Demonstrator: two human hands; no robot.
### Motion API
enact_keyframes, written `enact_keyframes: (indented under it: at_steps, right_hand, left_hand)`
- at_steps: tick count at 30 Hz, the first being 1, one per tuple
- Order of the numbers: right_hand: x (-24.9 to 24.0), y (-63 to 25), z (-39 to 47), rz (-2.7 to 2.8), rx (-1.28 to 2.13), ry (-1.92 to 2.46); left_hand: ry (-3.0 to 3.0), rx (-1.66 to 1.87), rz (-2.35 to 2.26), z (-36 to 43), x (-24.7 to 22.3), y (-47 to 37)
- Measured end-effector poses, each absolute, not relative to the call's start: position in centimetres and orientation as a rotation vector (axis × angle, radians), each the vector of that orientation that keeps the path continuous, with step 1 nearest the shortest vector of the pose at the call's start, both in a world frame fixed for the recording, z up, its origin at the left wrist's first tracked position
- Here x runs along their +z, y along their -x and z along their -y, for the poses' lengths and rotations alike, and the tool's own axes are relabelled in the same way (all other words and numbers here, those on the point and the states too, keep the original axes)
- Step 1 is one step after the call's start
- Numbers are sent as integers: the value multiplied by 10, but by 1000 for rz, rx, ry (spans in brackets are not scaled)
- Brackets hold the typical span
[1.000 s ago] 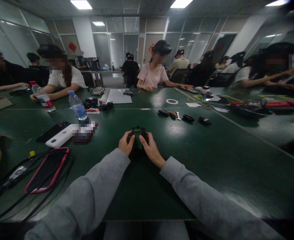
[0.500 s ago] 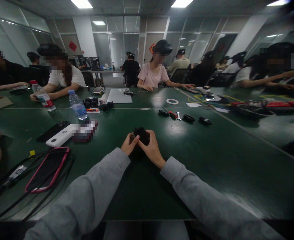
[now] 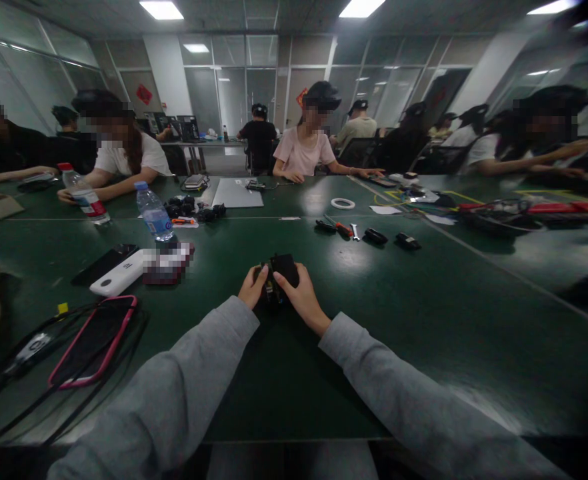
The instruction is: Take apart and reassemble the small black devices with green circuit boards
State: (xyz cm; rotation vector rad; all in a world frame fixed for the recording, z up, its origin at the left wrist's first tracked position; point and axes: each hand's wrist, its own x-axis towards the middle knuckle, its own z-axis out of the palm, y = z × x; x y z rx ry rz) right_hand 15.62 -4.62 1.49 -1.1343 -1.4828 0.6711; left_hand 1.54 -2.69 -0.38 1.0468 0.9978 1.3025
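Observation:
Just above the green table (image 3: 424,320), both of my hands are around a small black device in two parts. My right hand (image 3: 301,297) grips a flat black piece (image 3: 286,268), thumb on its near face. My left hand (image 3: 252,287) holds the darker left part (image 3: 270,283), which shows small yellowish details inside. The two parts sit side by side, and whether they are joined is too dark to tell. Fingertips behind the device are hidden.
To the left are a pink-edged phone (image 3: 94,341) with black cables, a white power bank (image 3: 119,273) and a water bottle (image 3: 154,212). Ahead lie a screwdriver (image 3: 343,229), a wrench (image 3: 355,231) and black parts (image 3: 375,236). People sit around the table.
My left hand has shifted slightly left, its thumb away from my right thumb. The device's left part, with its yellowish details, now shows between the hands.

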Motion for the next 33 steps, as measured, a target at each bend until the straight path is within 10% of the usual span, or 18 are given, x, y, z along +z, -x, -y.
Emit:
enact_keyframes:
  at_steps: [27, 33]
  right_hand:
    - [3, -190, 10, 1336, 872, 1201]
    - [9, -193, 12, 1440, 469, 1207]
  left_hand:
    - [-631, 1067, -645, 26, 18, -2]
    - [-632, 1126, -688, 29, 21, -2]
